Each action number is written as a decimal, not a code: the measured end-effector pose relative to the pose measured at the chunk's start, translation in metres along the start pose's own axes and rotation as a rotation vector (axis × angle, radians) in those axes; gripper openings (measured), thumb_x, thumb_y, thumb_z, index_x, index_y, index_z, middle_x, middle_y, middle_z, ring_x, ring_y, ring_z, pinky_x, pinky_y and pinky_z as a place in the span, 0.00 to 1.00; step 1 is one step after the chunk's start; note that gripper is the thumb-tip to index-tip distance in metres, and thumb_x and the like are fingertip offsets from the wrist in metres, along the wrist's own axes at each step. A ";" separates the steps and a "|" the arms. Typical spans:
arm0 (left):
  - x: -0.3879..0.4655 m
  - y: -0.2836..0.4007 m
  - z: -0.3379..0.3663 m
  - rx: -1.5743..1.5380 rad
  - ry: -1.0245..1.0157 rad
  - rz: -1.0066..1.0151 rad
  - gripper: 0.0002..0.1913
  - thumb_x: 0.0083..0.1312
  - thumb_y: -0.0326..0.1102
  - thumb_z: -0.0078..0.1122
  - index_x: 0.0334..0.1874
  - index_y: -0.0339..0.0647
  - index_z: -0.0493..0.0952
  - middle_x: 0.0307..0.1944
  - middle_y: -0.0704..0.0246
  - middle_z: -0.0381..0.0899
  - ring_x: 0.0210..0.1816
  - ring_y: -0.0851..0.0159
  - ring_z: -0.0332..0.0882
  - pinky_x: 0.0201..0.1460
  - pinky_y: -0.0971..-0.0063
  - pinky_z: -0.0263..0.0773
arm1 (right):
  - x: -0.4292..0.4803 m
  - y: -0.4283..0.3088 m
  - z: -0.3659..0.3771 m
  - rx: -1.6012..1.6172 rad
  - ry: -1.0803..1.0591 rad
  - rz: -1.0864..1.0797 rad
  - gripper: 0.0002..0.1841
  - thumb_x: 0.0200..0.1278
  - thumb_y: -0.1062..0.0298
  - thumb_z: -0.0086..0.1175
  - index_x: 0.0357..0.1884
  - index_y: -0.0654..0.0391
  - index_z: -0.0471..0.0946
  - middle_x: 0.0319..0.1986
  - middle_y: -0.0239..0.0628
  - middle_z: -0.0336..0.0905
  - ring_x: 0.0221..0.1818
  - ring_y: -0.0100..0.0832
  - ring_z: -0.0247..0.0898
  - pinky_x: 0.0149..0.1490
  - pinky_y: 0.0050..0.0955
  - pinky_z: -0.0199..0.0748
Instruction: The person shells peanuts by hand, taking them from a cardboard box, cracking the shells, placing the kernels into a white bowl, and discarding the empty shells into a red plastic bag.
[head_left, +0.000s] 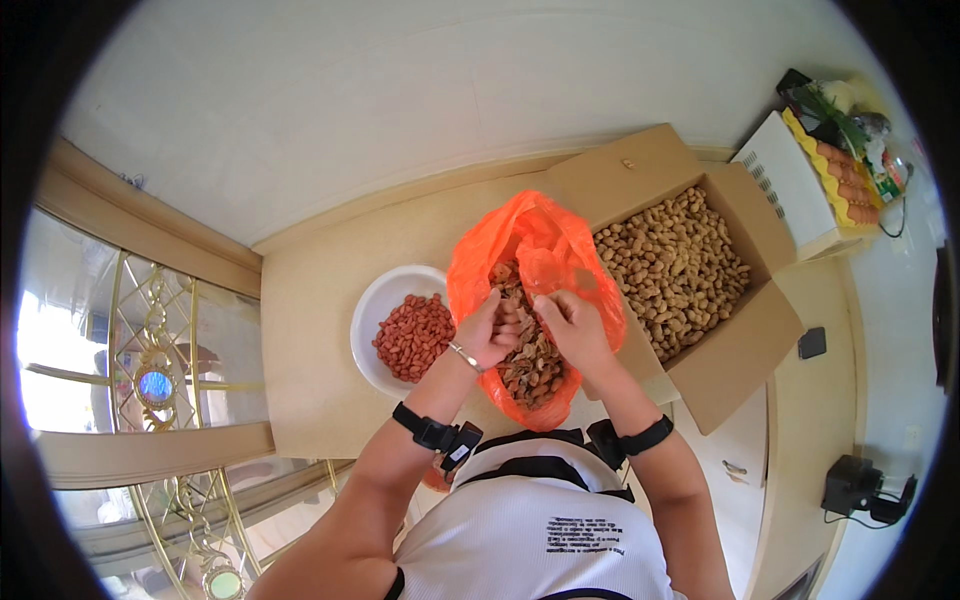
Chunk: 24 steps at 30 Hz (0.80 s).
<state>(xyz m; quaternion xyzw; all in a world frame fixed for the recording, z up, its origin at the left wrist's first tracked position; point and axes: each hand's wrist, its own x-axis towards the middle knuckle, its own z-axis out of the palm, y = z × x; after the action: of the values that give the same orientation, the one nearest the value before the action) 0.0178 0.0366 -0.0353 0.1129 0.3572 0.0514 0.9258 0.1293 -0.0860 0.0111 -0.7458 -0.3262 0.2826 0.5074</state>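
Note:
An orange-red plastic bag (469, 262) lies open before me, with peanut shells (532, 364) inside. Over the shells, my left hand (491, 330) has its fingers curled; whether it holds anything is hidden. My right hand (574, 326) pinches thumb and forefinger together at the right part of the bag, and what lies between the fingertips is too small to tell. Left of the bag stands a white bowl (365, 330) with shelled, reddish peanuts (412, 337). On the right, an open cardboard box (739, 360) is filled with unshelled peanuts (675, 262).
The box's flaps spread over the tan counter (315, 300). A dark phone-like object (811, 343) lies right of the box. Farther back, a white appliance (787, 176) carries a yellow tray of eggs (847, 184). Glass panels with gold metalwork (156, 330) stand at the left.

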 end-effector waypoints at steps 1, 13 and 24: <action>0.001 0.004 -0.013 -0.009 -0.078 0.024 0.17 0.67 0.50 0.41 0.29 0.45 0.70 0.17 0.76 0.62 0.16 0.76 0.58 0.15 0.87 0.56 | -0.003 -0.004 -0.001 -0.003 0.009 0.000 0.15 0.58 0.57 0.51 0.29 0.62 0.75 0.20 0.39 0.75 0.21 0.26 0.70 0.30 0.27 0.68; -0.009 0.003 0.000 -0.045 -0.110 0.055 0.04 0.65 0.32 0.43 0.38 0.44 0.69 0.16 0.78 0.56 0.14 0.79 0.51 0.12 0.89 0.47 | 0.050 0.020 -0.081 -0.363 0.406 0.060 0.10 0.56 0.64 0.49 0.30 0.62 0.76 0.24 0.46 0.75 0.27 0.42 0.72 0.36 0.34 0.69; -0.006 -0.023 0.024 0.093 -0.279 -0.086 0.07 0.65 0.35 0.44 0.35 0.41 0.72 0.14 0.77 0.57 0.12 0.78 0.51 0.10 0.87 0.45 | 0.123 0.065 -0.112 -1.090 0.265 0.234 0.16 0.57 0.62 0.49 0.45 0.60 0.73 0.40 0.45 0.74 0.40 0.42 0.72 0.44 0.37 0.72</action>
<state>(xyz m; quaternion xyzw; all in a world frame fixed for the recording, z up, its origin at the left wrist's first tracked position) 0.0297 0.0090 -0.0196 0.1461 0.2318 -0.0211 0.9615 0.3041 -0.0728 -0.0244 -0.9600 -0.2736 0.0316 0.0513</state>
